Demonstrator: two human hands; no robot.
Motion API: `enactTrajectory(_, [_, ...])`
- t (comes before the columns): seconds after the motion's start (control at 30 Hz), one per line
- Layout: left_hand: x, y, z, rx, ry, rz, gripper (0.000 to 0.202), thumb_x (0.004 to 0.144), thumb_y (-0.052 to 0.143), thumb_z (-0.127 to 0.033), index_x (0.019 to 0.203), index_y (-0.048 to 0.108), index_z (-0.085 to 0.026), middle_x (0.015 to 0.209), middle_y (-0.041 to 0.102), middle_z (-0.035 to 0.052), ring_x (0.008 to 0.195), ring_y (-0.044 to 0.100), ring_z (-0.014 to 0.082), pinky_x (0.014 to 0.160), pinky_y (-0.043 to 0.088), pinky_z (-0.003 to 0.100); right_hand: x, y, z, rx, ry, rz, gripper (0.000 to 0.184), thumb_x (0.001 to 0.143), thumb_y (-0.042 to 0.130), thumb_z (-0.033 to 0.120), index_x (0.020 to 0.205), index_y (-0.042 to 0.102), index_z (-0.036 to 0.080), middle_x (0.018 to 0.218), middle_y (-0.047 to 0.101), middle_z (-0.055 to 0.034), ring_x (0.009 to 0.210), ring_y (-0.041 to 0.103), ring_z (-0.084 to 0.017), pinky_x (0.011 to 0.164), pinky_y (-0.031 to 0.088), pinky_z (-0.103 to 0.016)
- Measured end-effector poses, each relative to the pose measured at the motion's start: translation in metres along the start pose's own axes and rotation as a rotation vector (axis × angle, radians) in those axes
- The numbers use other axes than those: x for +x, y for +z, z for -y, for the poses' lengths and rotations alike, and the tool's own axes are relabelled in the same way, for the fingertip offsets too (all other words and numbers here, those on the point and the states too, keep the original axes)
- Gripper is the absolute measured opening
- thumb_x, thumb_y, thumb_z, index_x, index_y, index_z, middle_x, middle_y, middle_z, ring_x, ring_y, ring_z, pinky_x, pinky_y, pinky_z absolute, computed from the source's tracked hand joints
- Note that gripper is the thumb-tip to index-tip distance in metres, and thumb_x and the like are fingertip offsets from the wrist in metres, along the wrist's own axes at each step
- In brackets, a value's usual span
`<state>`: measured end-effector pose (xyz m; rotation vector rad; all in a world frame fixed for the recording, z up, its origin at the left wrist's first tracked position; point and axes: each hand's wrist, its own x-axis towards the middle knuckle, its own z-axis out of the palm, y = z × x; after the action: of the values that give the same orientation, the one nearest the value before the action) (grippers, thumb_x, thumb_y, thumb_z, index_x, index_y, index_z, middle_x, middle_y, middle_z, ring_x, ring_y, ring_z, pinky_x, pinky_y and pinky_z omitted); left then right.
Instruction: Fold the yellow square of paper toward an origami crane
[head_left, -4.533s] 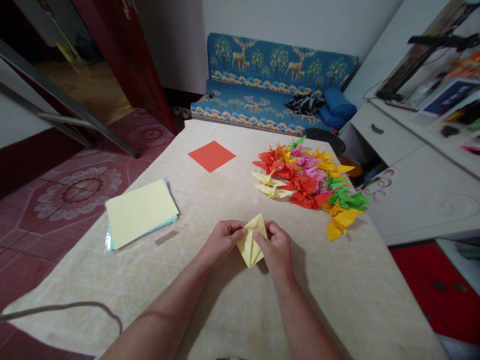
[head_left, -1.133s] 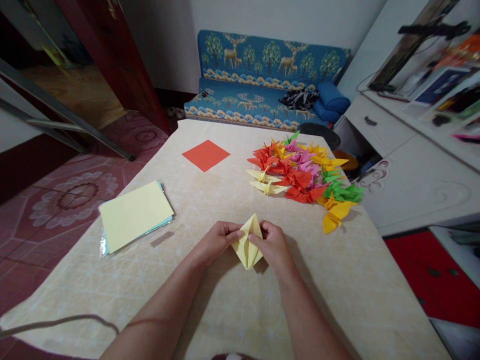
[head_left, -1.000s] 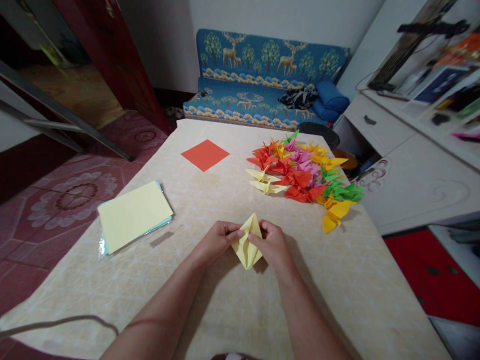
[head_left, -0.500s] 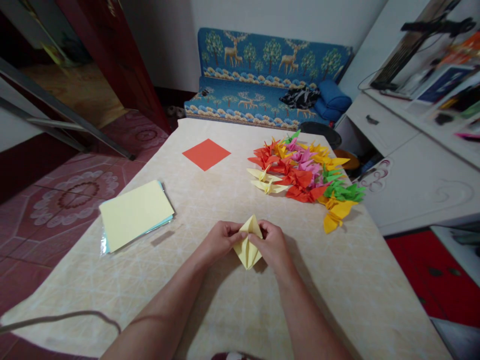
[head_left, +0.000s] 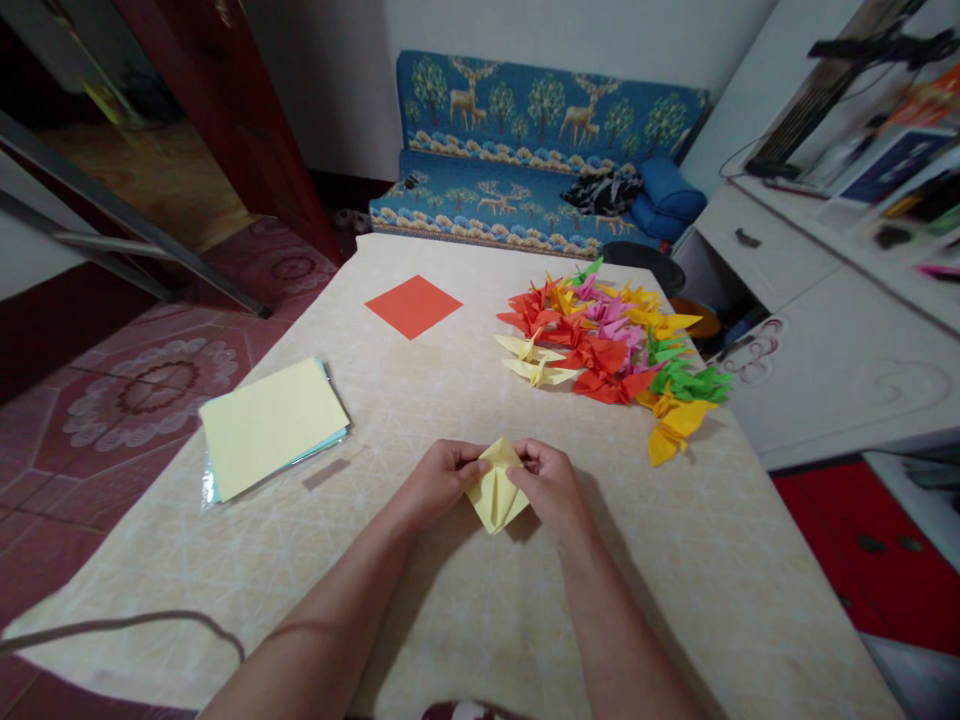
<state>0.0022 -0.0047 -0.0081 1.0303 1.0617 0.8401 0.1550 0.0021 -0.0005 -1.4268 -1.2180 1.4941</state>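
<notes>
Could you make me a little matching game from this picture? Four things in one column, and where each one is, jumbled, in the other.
1. Red sheet
2. Folded yellow paper
3. Paper cranes
4. Stack of sheets

A. Clustered on the right side of the table
B. Near the table's left edge
C. Held by the left hand and right hand
D. Lying flat toward the table's far end

Pairs: 1-D, 2-C, 3-A, 4-B

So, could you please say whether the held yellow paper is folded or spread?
Folded: between the left hand and right hand, the yellow paper shows creased flaps.
</notes>
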Motion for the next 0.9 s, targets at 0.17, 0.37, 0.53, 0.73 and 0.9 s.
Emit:
enactTrajectory(0.17, [-0.002,-0.002,-0.001,0.010,0.031,0.021,0.031,0.071,0.063,-0.028,0.096,0.073,-0.011,0.076,0.071,0.0087,0.063,0.061,0.0178,0.058,0.044,0.025,0.000,0.001,-0.001,-0.003,0.011,-0.021,0.016,0.058,0.054,0.015,0.071,0.062,0.019,0.057,0.063,0.0018,0.050,0.058,-0.014,0.045,0.042,-0.021])
enactTrajectory(0.37, [-0.002,-0.003,-0.001,-0.016,0.013,0.026,0.036,0.071,0.060,-0.018,0.105,0.069,-0.011,0.084,0.072,0.0097,0.067,0.064,0.0177,0.063,0.045,0.024,0.000,0.003,-0.003,-0.003,0.006,-0.029,0.015,0.060,0.056,0.016,0.074,0.061,0.019,0.058,0.064,0.0013,0.049,0.058,-0.013,0.045,0.042,-0.020])
enactTrajectory(0.53, [-0.001,-0.003,0.000,-0.118,-0.003,0.009,0.037,0.070,0.064,-0.021,0.105,0.069,-0.011,0.084,0.072,0.0099,0.070,0.064,0.0196,0.066,0.046,0.027,0.001,0.003,-0.007,-0.042,-0.039,-0.054,0.024,0.063,0.058,0.017,0.087,0.058,0.021,0.067,0.066,0.0005,0.057,0.060,-0.015,0.049,0.046,-0.023])
enactTrajectory(0.73, [0.004,0.000,0.002,-0.268,0.063,-0.200,0.039,0.068,0.068,-0.025,0.105,0.069,-0.012,0.090,0.072,0.0109,0.074,0.065,0.0205,0.066,0.046,0.027,-0.002,0.006,-0.005,-0.133,-0.344,-0.318,0.025,0.069,0.061,0.024,0.094,0.057,0.019,0.103,0.059,-0.0083,0.091,0.060,-0.021,0.072,0.051,-0.031])
enactTrajectory(0.9, [0.007,0.008,0.005,-0.350,0.148,-0.439,0.040,0.066,0.070,-0.022,0.105,0.068,-0.011,0.102,0.070,0.0125,0.082,0.064,0.0199,0.073,0.046,0.028,-0.007,0.015,-0.003,-0.424,-0.575,-0.372,0.004,0.073,0.061,0.023,0.074,0.060,0.019,0.110,0.053,-0.0088,0.109,0.050,-0.023,0.091,0.042,-0.036])
